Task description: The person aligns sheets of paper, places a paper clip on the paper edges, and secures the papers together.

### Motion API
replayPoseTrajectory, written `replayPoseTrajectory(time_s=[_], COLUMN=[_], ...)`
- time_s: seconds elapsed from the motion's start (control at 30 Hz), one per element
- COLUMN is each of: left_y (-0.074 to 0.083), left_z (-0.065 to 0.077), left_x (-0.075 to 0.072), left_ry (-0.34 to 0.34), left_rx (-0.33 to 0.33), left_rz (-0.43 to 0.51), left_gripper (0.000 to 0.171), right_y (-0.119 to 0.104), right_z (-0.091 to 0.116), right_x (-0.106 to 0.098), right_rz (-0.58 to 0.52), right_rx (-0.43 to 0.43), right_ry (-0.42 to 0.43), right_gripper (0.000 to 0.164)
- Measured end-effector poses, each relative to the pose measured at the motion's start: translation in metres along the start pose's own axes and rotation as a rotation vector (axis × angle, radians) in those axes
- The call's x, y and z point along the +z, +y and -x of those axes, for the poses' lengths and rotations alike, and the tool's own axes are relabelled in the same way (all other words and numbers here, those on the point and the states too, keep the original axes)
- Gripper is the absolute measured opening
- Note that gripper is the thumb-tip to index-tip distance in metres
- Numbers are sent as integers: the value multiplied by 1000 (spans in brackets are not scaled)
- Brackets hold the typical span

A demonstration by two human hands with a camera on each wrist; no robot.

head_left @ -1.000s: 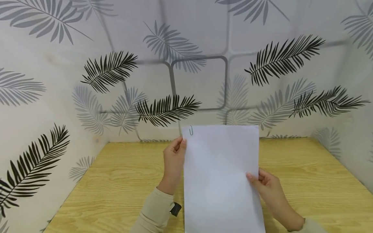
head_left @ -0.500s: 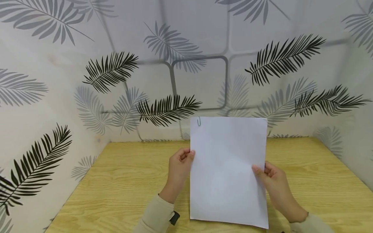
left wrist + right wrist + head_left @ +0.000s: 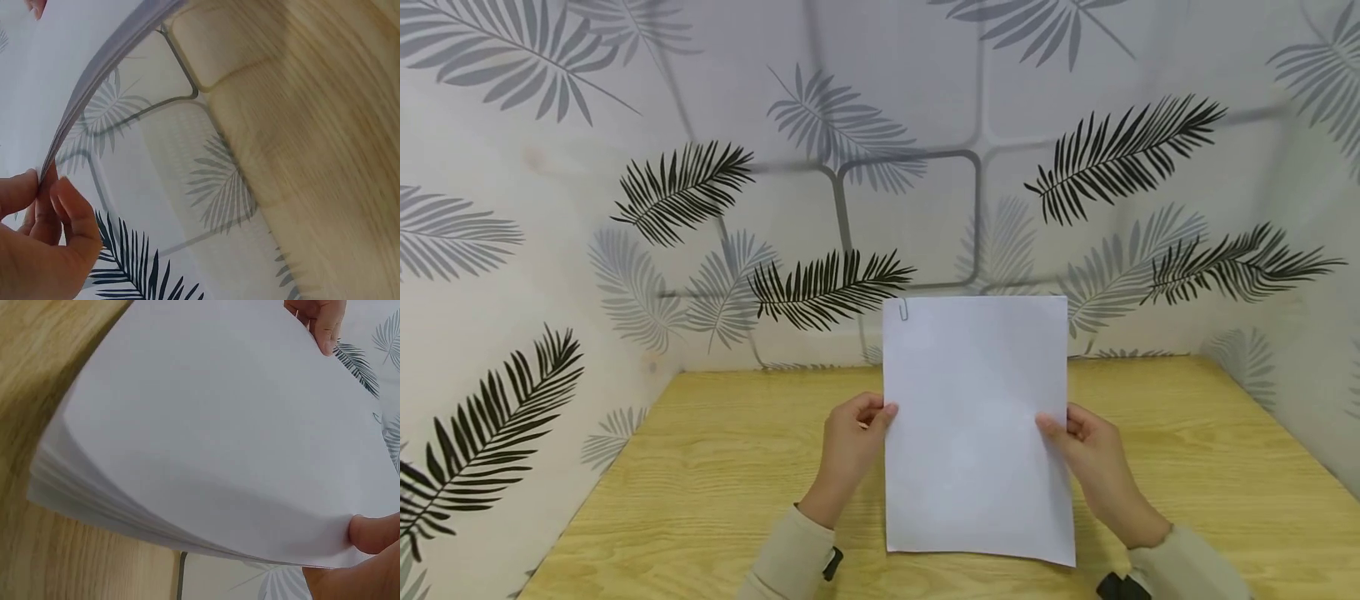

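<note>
A stack of white paper sheets (image 3: 973,467) is held up above the table, its front sheet blank. At its top left corner a green paper clip (image 3: 903,310) is fastened. My left hand (image 3: 852,442) pinches the left edge near mid-height, thumb in front and fingers behind. On the opposite edge my right hand (image 3: 1097,467) grips the stack the same way, at about the same height. Several layered sheets show along the lower edge of the paper (image 3: 125,512) in the right wrist view. The left wrist view shows the left thumb (image 3: 19,192) pressing the stack's edge.
Beneath the paper lies a wood-grain table (image 3: 715,483). Behind it and at the sides hangs a pale covering (image 3: 760,200) printed with grey and black leaves. Dark bands (image 3: 1122,587) show at both wrists.
The paper rises from the table's near edge, so its bottom edge comes into view, then shifts slightly left. The left hand now grips lower on the left edge, farther from the clip.
</note>
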State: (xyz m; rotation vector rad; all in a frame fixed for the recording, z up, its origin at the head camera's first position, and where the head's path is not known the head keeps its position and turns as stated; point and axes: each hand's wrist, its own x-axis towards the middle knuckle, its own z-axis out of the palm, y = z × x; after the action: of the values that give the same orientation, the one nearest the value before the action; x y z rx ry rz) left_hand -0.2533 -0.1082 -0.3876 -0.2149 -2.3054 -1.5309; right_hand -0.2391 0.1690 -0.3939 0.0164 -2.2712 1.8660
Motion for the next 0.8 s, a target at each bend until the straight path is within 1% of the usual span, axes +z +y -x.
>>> replayPoseTrajectory(time_s=[0.1, 0.17, 0.3, 0.43, 0.57, 0.8], left_y=[-2, -2, -2, -3, -7, -11], left_z=[-2, -3, -4, -5, -7, -6], left_x=[-4, -5, -7, -6, -4, -3], left_ry=[-4, -11, -20, -19, -13, -4], left_rx=[22, 16, -35, -78, -79, -47], left_rz=[-32, -31, -4, 14, 11, -13], left_gripper=[10, 10, 10, 10, 10, 10], right_y=[-1, -2, -1, 0, 1, 3], right_z=[-4, -7, -11, -14, -15, -16], right_x=[2, 3, 6, 8, 8, 7], right_rz=[44, 78, 119, 118, 110, 132], right_rx=[20, 24, 3, -18, -19, 27], right_ry=[-25, -44, -64, -75, -98, -124], right_gripper=[44, 44, 42, 41, 42, 39])
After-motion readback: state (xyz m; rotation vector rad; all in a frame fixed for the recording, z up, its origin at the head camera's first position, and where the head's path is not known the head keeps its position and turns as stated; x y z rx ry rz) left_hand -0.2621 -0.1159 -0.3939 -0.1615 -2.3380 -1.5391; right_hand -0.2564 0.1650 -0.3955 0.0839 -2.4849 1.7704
